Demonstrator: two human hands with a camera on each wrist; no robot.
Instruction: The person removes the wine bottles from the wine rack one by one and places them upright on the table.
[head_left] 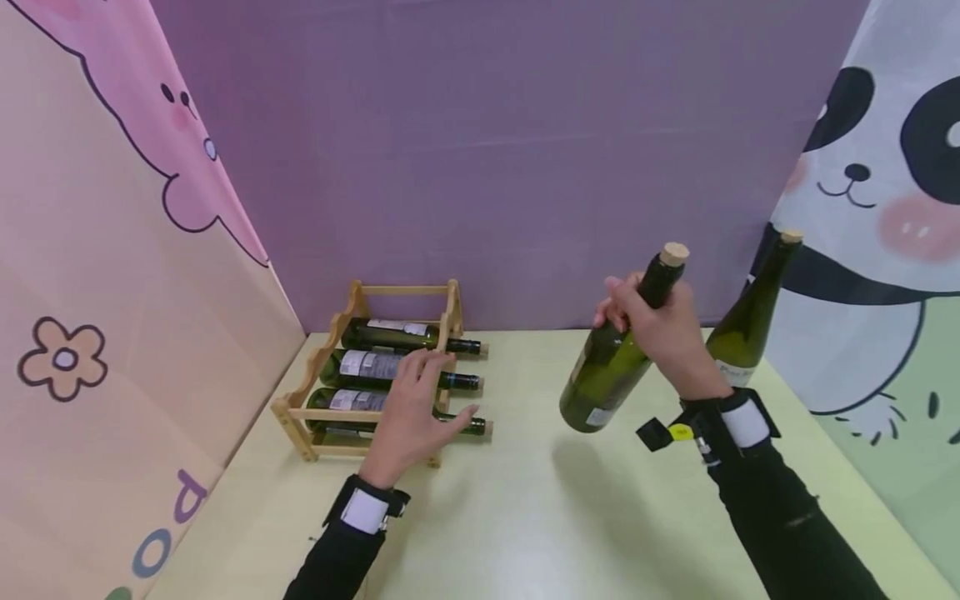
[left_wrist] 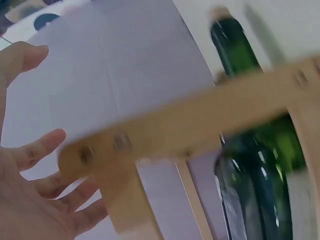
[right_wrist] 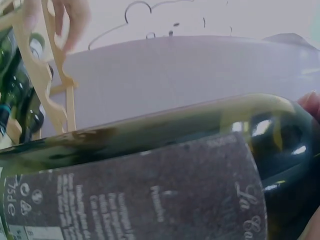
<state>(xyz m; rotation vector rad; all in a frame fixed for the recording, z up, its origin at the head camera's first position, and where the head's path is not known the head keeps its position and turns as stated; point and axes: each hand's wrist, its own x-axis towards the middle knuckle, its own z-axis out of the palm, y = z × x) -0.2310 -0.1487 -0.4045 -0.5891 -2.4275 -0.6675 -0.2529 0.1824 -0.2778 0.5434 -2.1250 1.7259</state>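
A wooden wine rack (head_left: 456,310) stands at the back left of the table, with green wine bottles (head_left: 367,365) lying in it, their corked necks pointing right. My left hand (head_left: 408,417) is over the near right part of the rack, thumb and fingers spread apart, holding nothing. In the left wrist view its fingers (left_wrist: 45,145) are beside the end of a rack bar. Raised above the table on the right, my right hand (head_left: 671,337) grips a corked green wine bottle (head_left: 600,387) by its neck, tilted with its base toward the left. Its dark printed label (right_wrist: 150,200) faces the right wrist camera.
Another corked green bottle (head_left: 753,308) stands at the right, behind my right wrist and partly hidden by it. A purple backdrop (head_left: 517,167) rises behind the pale table (head_left: 517,517). Printed side panels (head_left: 862,350) border it left and right.
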